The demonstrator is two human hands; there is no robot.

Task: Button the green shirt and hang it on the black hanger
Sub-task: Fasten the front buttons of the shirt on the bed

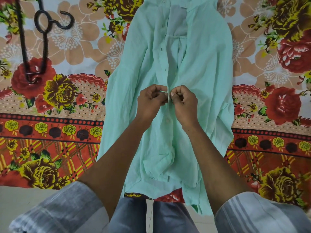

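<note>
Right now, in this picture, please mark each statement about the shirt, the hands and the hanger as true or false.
1. Both hands, left hand and right hand, pinch the placket of the green shirt. True.
2. The black hanger is inside the shirt. False: it lies apart on the floral sheet, to the shirt's left.
3. The shirt's upper part is open. True.
4. The shirt hangs on a wall. False: it lies flat on the sheet.

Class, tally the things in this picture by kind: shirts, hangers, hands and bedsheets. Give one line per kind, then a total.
Green shirt: 1
Black hanger: 1
Hands: 2, left hand and right hand
Floral bedsheet: 1
Total: 5
</note>
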